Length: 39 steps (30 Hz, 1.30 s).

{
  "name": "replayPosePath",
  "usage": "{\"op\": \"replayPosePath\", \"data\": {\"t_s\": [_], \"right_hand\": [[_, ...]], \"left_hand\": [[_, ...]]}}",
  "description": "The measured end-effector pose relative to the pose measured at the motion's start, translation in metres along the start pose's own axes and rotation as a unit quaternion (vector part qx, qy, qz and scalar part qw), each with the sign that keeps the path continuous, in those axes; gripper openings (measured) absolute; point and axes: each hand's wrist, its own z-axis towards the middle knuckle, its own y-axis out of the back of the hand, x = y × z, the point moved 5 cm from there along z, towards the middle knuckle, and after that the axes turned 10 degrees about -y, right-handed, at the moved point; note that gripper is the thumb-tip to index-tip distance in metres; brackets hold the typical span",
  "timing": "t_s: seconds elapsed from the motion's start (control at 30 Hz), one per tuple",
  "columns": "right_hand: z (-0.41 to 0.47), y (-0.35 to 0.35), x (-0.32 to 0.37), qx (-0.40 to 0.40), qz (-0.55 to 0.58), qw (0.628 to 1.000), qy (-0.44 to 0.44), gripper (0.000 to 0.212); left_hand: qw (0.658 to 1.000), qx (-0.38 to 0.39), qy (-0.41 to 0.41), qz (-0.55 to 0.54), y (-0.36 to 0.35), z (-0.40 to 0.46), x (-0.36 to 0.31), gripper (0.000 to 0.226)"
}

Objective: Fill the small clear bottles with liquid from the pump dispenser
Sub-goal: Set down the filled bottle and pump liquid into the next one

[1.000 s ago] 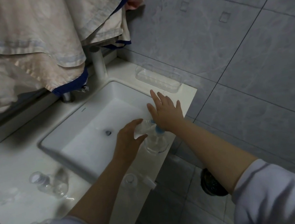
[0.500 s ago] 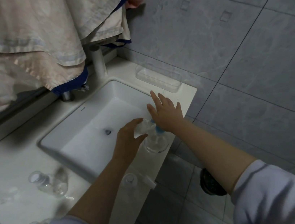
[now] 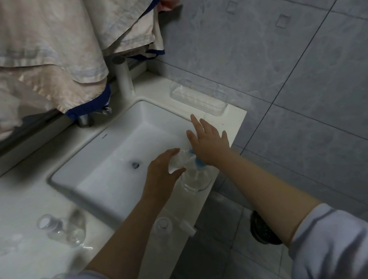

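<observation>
Two hands at pump dispenser (image 3: 195, 178)

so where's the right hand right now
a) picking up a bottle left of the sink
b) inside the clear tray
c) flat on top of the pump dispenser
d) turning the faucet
c: the right hand rests open-palmed on the pump dispenser, while the left hand holds a small clear bottle at its spout.

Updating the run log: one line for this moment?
left hand: holds small bottle at spout | right hand: flat on pump dispenser | place: sink rim
</observation>
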Motion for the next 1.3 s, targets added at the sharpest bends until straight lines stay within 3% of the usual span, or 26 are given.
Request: {"op": "replayPosePath", "data": {"t_s": [1.03,1.1,1.17,1.2,1.3], "right_hand": [[-0.006,-0.004,0.001,0.034,-0.022,0.999,-0.002,0.058],[-0.005,-0.002,0.001,0.032,-0.032,0.999,0.001,0.058],[-0.003,0.002,0.002,0.022,-0.036,0.999,0.013,0.058],[-0.003,0.005,0.003,0.012,-0.034,0.999,0.020,0.058],[-0.002,0.007,0.003,0.004,-0.014,1.000,0.020,0.057]], "left_hand": [[1.000,0.019,0.020,0.003,-0.006,0.002,0.016,0.050],[0.999,0.038,0.023,-0.007,-0.007,0.002,0.014,0.068],[0.996,0.070,0.034,-0.043,-0.012,0.000,0.015,0.121],[0.995,0.076,0.043,-0.048,-0.013,0.001,0.018,0.130],[0.998,0.037,0.043,-0.023,-0.006,0.001,0.017,0.095]]}}
